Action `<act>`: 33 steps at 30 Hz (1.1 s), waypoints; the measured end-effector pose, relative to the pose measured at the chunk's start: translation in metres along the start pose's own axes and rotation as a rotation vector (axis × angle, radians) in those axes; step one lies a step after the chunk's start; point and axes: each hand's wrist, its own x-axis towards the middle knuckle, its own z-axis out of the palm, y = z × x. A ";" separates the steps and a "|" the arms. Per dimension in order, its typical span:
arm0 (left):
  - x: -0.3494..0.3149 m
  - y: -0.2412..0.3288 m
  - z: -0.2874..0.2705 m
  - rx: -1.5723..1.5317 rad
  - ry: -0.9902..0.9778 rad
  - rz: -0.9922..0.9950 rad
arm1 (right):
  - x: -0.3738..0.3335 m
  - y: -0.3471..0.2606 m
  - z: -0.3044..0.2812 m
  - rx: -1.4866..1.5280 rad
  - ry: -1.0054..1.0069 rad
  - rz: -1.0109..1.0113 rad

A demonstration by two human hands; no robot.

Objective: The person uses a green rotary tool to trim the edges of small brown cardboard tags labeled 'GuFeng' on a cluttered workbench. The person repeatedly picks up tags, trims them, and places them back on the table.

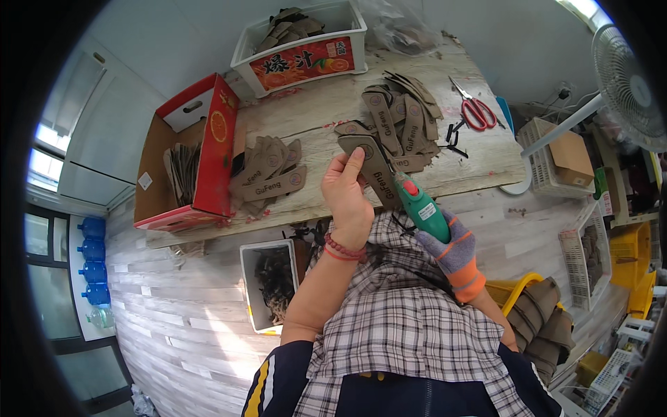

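- Insole blank (372, 167): a flat brown shoe-sole-shaped piece with printed lettering, held up over the near edge of the wooden table (486, 163), just in front of the person's chest.
- Handling, as judged: thin, light and board-like, stiff enough to keep its outline when pinched at one end, yet likely to flex if gripped only at the tip; the surface looks matt, so slipping is unlikely. The broad middle, beside the cut line, looks the best place to hold it.
- Left hand (347, 198): bare, fingers closed narrowly on the blank, thumb laid along its face and the other fingers behind it; a red bead bracelet sits at the wrist.
- Right hand (455, 254): in a grey and orange work glove, wrapped fully round the grip of a green powered cutter (420, 205); the tool's nose meets the lower edge of the blank.
- Whether the cutter's blade is actually biting into the material cannot be told.
- Nearby on the table: a loose pile of like blanks (403, 121) beyond the hands, a second pile (267, 174) to the left, and red-handled scissors (476, 111) to the right.
- Further out: a red carton (212, 149) on its side holding more pieces, a white crate (306, 52) at the far edge, and a white bin of offcuts (271, 285) on the floor.
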 end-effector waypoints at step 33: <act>0.001 -0.014 -0.020 0.406 -0.197 0.120 | 0.005 0.008 -0.012 0.076 -0.023 0.008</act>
